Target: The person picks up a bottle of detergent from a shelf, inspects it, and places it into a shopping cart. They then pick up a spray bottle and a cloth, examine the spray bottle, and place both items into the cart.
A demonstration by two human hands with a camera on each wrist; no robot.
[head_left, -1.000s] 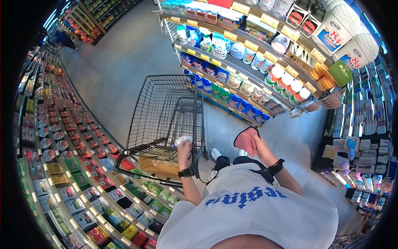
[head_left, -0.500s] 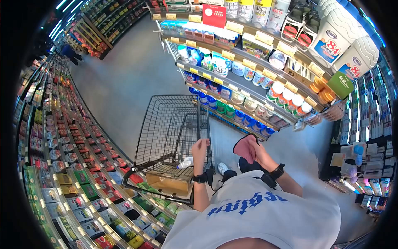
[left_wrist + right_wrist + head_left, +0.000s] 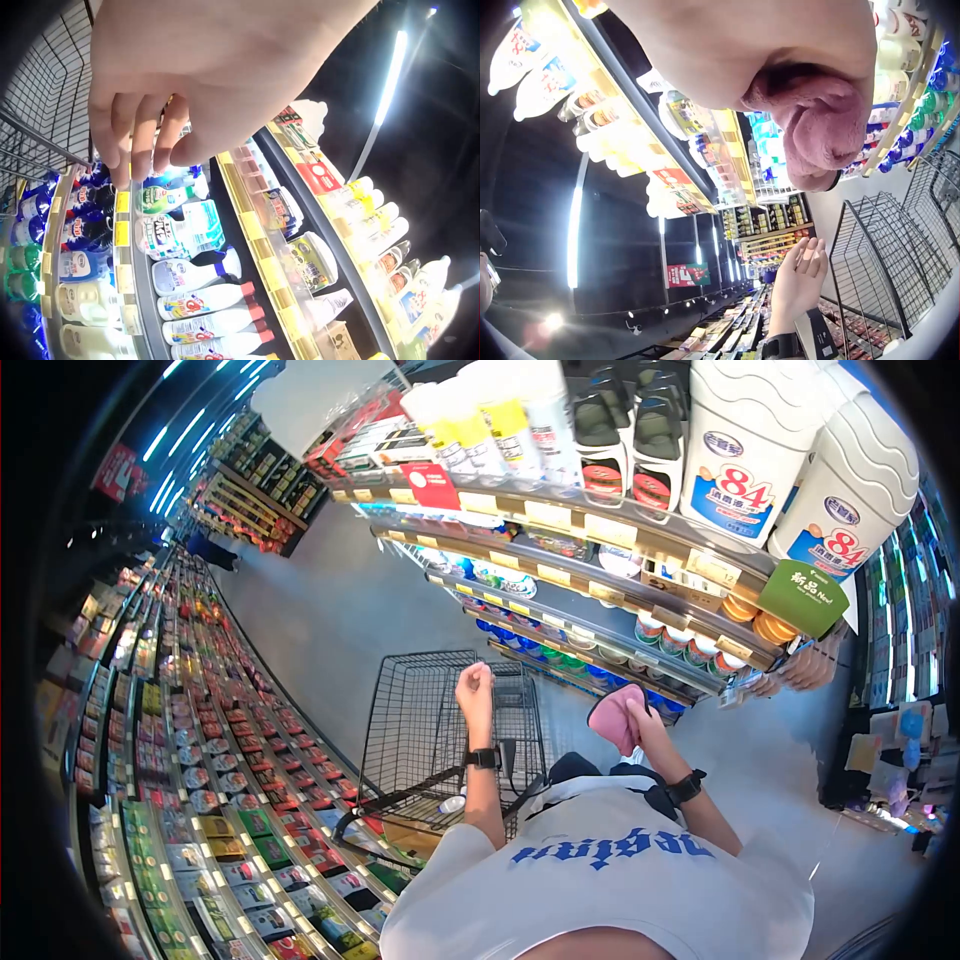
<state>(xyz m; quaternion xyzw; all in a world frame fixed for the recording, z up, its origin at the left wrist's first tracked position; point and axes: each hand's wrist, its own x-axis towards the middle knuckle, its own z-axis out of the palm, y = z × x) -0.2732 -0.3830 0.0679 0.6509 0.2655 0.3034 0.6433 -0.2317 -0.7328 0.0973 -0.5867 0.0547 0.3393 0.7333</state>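
Note:
My right hand (image 3: 643,722) grips a soft pink cloth-like piece (image 3: 612,722) with a dark edge; in the right wrist view its folded pink fabric (image 3: 825,127) bulges out below the palm. The left hand (image 3: 476,695) is raised over the black wire shopping cart (image 3: 400,700), fingers loosely bent and holding nothing. Those fingers hang relaxed in front of the shelves in the left wrist view, and the same hand (image 3: 799,281) shows in the right wrist view. A small white object (image 3: 452,804) lies low in the cart near its handle end, partly hidden by the wires.
Ahead and to the right stands a shelf unit with bottles, including large white jugs (image 3: 745,455) on top. A green sign (image 3: 805,598) sticks out at its corner. Rows of packaged goods (image 3: 240,780) line the left side. Grey floor (image 3: 335,600) runs ahead, with a distant person (image 3: 212,552).
My left hand let go of the white object, which now lies in the cart, and rose away from it. The head view has tilted up. The right hand keeps its grip on the pink cloth.

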